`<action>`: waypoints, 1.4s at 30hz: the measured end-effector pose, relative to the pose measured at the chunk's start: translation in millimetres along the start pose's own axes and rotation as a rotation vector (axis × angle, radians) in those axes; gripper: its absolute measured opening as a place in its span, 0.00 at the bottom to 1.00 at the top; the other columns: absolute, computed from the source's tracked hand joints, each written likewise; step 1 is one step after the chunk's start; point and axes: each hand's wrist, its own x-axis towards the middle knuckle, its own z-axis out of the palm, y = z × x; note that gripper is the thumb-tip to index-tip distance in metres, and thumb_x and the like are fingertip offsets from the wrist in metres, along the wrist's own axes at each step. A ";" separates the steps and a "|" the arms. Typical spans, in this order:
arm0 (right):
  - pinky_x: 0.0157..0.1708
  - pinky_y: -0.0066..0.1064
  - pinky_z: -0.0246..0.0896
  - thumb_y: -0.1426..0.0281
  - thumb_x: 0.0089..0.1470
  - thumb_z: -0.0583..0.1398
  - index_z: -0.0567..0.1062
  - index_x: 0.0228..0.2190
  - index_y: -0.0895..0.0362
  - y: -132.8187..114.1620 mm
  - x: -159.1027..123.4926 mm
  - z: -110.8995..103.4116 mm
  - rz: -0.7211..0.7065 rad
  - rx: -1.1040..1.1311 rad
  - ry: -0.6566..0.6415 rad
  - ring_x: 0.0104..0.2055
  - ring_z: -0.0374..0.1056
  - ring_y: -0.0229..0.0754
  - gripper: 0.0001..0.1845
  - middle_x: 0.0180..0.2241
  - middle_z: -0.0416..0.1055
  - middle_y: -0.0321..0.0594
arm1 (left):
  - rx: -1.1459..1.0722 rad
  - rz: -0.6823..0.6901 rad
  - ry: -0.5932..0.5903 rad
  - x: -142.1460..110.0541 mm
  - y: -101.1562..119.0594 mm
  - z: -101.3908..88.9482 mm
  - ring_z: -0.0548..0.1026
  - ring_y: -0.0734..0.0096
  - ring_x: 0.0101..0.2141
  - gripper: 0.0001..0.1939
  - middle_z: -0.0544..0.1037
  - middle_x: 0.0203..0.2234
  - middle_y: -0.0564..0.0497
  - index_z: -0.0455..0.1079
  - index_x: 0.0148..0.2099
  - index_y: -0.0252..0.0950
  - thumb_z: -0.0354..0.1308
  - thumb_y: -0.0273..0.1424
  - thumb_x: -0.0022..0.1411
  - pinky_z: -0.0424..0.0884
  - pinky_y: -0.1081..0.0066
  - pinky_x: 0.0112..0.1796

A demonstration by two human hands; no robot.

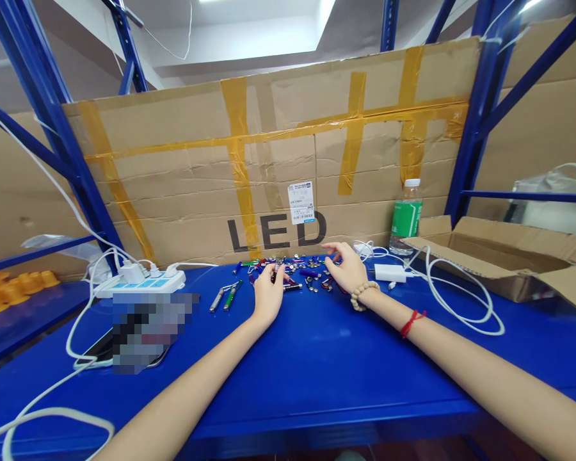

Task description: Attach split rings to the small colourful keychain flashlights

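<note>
My left hand (267, 296) is closed at the near edge of a scattered pile, thumb and fingers pinched at something small and dark that I cannot make out. My right hand (346, 269) hovers at the pile's right side, fingers apart, with nothing visible in it. The pile holds small coloured metal tubes, such as a blue tube (310, 273), and small round silvery pieces (312, 285). Left of my left hand lie a green tube (230, 297) and a silver tube (217, 299), both with strap-like ends.
A white power strip (144, 283) with plugs and a phone (100, 349) are at left. To the right are a white charger (390, 273), a looped cable (490, 314), a water bottle (406, 219) and an open cardboard box (499, 282). Tall cardboard (187, 192) stands behind.
</note>
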 end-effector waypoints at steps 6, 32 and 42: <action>0.35 0.29 0.58 0.73 0.45 0.54 0.74 0.32 0.55 -0.5 -2.8 1.2 -0.136 -0.150 -0.126 0.36 0.65 0.39 0.11 0.34 0.69 0.37 | -0.032 -0.082 0.028 -0.6 1.7 -0.9 0.67 0.73 0.22 0.16 0.74 0.22 0.53 0.59 0.25 0.37 0.43 0.40 0.60 0.59 0.74 0.27; 0.38 0.29 0.59 0.69 0.44 0.58 0.78 0.27 0.53 -7.5 -12.1 10.6 -0.198 -0.409 -0.500 0.36 0.67 0.41 0.08 0.32 0.73 0.39 | -0.078 -0.129 -0.062 3.7 -12.4 6.1 0.63 0.75 0.18 0.17 0.67 0.15 0.56 0.55 0.25 0.37 0.41 0.43 0.60 0.58 0.75 0.24; 0.39 0.31 0.58 0.65 0.47 0.59 0.78 0.26 0.53 -3.6 -12.8 15.1 -0.274 -0.340 -0.484 0.38 0.65 0.41 0.08 0.33 0.71 0.40 | -0.087 -0.129 -0.069 3.5 -11.0 6.1 0.63 0.76 0.18 0.17 0.67 0.15 0.57 0.55 0.26 0.37 0.41 0.43 0.60 0.58 0.75 0.24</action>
